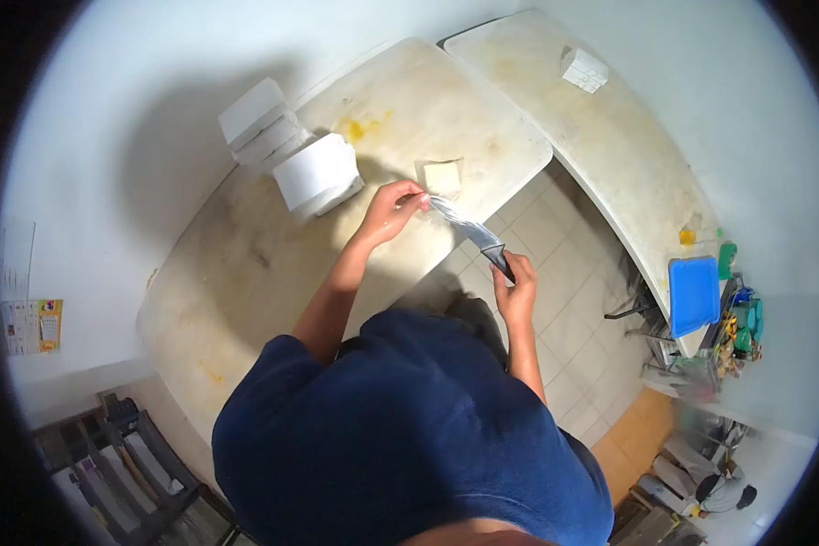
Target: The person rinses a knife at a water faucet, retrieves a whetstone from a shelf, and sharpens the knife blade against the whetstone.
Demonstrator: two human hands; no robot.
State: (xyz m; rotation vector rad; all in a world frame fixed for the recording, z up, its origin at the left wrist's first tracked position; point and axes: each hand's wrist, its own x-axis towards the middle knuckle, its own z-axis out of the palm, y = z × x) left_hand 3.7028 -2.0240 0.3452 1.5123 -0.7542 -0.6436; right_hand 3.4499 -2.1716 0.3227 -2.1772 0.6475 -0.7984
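Observation:
My right hand point(517, 289) is closed round the black handle of a knife point(467, 225). The blade points up and left, with whitish smears or shine along it. At the blade's tip, my left hand point(396, 209) pinches with thumb and fingertips; whether a thin film lies between them I cannot make out. Just beyond the tip, a pale yellow block point(441, 177), like butter or cheese, sits on a thin wrapper on the table point(400, 91).
Two white boxes point(318, 173) stand at the table's back left. A second table point(601, 127) holds a white package point(584, 71) and a blue tray point(694, 296). Tiled floor point(564, 337) lies between the tables. A dark rack point(136, 464) is at the lower left.

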